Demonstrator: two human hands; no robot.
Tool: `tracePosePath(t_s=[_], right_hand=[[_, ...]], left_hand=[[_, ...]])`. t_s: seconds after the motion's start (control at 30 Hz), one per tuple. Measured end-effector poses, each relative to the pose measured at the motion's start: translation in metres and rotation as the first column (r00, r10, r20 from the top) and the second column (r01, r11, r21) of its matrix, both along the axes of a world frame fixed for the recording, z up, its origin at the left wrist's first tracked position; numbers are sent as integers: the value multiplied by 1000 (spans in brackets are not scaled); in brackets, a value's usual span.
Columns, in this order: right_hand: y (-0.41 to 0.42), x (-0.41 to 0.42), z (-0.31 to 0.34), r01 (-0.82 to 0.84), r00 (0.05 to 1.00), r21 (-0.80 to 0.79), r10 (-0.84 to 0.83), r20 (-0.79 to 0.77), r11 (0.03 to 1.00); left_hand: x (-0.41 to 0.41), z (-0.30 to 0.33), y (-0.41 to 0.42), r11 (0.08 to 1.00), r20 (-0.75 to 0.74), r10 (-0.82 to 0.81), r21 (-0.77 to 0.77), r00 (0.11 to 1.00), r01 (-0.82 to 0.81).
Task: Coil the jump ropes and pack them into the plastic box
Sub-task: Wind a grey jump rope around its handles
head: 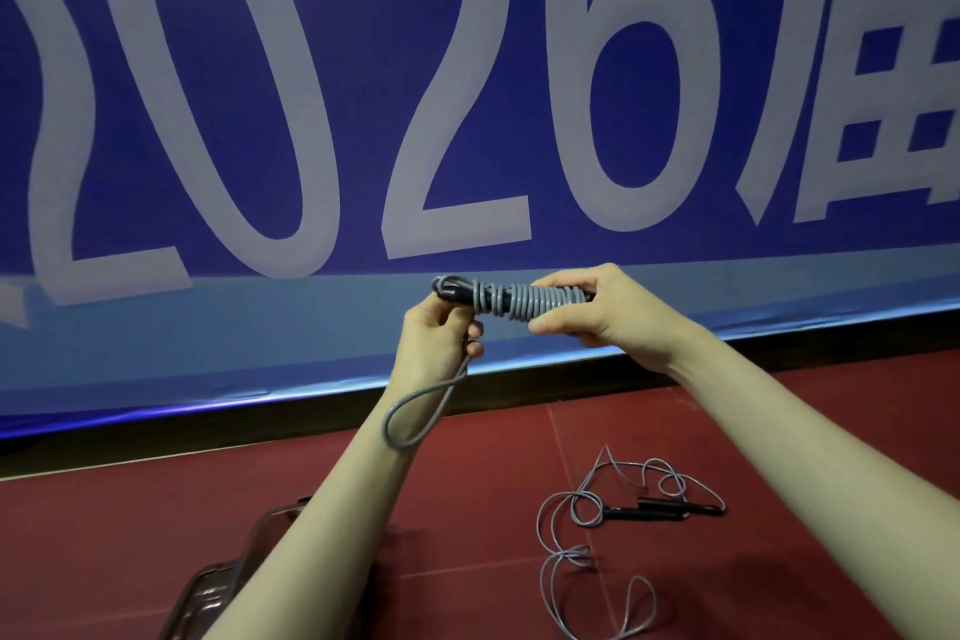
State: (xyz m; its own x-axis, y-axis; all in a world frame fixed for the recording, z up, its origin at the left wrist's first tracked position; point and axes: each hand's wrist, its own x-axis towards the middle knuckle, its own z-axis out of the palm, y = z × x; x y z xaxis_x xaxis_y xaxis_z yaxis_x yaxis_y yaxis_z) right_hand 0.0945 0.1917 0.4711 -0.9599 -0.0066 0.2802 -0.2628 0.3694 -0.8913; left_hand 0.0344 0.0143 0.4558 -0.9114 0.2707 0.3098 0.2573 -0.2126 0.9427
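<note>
A grey jump rope (511, 303) is wound in tight turns round its black handles, held up in front of me. My right hand (597, 314) grips the right end of the bundle. My left hand (436, 335) pinches the rope at the left end, and a loose grey loop (410, 418) hangs down from it past my wrist. A second grey jump rope (587, 530) with black handles (660, 510) lies uncoiled on the red floor at lower right. The clear plastic box (218, 587) sits on the floor at lower left, partly hidden by my left forearm.
A large blue banner (363, 120) with white numerals fills the wall ahead, with a dark skirting strip (519, 392) below it. Red floor (493, 509) stretches between the box and the loose rope.
</note>
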Motion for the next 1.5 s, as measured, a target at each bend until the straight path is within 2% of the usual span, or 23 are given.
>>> tracePosePath(t_s=[0.13, 0.33, 0.47, 0.67, 0.83, 1.03, 1.23, 1.37, 1.43, 1.5], right_hand=[[0, -1, 4, 46, 994, 11, -45, -95, 999], [-1, -4, 2, 204, 945, 205, -138, -297, 957], [-8, -2, 2, 225, 897, 290, -82, -434, 930], [-7, 11, 8, 180, 928, 392, -24, -371, 902], [-10, 12, 3, 144, 946, 406, -5, -325, 903], [-12, 10, 0, 152, 941, 409, -6, -338, 900], [-8, 6, -7, 179, 941, 464, -12, -340, 868], [-10, -1, -17, 191, 937, 356, -62, -343, 915], [-12, -6, -17, 218, 922, 310, -91, -377, 926], [-14, -10, -14, 248, 903, 317, -101, -418, 915]], left_hand=[[1, 9, -1, 997, 42, -76, 17, 996, 76], [2, 20, -14, 961, 76, -257, 126, 963, 246], [0, 17, -21, 986, 19, -169, -1, 985, 169], [1, 26, -35, 944, -204, -126, -326, 971, 54], [3, 22, -36, 928, -274, -126, -371, 953, 16], [5, 8, -29, 955, -287, -121, -296, 950, 32], [-1, -13, -22, 978, -98, -118, -184, 988, 99], [-8, -15, -17, 999, 15, 0, -46, 1000, 1], [-12, -11, -13, 999, 59, -14, 44, 998, 11], [-16, -5, -14, 995, 62, -69, 69, 996, 65]])
